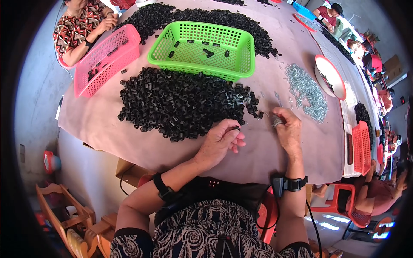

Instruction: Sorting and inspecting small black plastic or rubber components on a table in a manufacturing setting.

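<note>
My left hand (220,144) is at the front edge of a heap of small black plastic parts (163,103). Its thumb and forefinger pinch one black plastic part (236,128); the other fingers are loosely bent. To the right, apart from it, my right hand (288,132) is curled over the cloth. Something grey shows at its thumb; whether that is a wrapping or a held piece I cannot tell. A few silvery pieces (238,99) lie on the heap's right side. Beyond my right hand spreads a pile of small silvery metal pieces (306,92), perhaps springs or screws.
A green basket (201,72) with a few black parts stands behind the heap, a pink basket (107,69) to its left. A white red-rimmed bowl (330,77) is at right. More black parts (146,19) lie behind. Other people sit around the cloth-covered table (142,150).
</note>
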`<state>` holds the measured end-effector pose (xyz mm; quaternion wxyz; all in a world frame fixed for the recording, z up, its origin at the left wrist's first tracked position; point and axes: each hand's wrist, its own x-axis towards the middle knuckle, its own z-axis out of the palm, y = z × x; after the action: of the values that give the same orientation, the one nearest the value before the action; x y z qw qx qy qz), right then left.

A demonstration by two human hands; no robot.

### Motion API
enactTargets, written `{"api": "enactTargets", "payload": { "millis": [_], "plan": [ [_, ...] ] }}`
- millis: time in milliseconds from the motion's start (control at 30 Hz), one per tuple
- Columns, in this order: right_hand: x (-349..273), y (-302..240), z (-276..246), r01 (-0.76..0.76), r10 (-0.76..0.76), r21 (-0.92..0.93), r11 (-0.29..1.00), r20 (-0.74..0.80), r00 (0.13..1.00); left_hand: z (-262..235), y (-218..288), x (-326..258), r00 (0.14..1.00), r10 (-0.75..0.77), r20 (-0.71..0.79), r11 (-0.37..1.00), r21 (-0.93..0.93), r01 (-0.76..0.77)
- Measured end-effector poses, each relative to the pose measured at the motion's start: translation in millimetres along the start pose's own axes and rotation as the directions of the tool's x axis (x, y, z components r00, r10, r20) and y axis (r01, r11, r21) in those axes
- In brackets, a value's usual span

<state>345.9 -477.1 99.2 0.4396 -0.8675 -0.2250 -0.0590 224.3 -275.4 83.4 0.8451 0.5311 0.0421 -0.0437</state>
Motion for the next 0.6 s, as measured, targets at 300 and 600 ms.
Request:
{"api": "enactTargets", "payload": {
  "millis": [300, 600],
  "plan": [
    [2.0, 5.0, -3.4, -0.167, 0.175, 0.225, 0.96, -0.015, 0.984, 2.4, -1.9, 1.3, 0.997, 0.079, 0.025, 0.995, 0.057, -0.081],
    [16.8, -22.8, 9.7, 0.391, -0.319, -0.447, 0.804, 0.231, 0.919, -0.9, -5.4, 2.8, 0.995, 0.096, 0.015, 0.993, 0.063, -0.097]
  ]
}}
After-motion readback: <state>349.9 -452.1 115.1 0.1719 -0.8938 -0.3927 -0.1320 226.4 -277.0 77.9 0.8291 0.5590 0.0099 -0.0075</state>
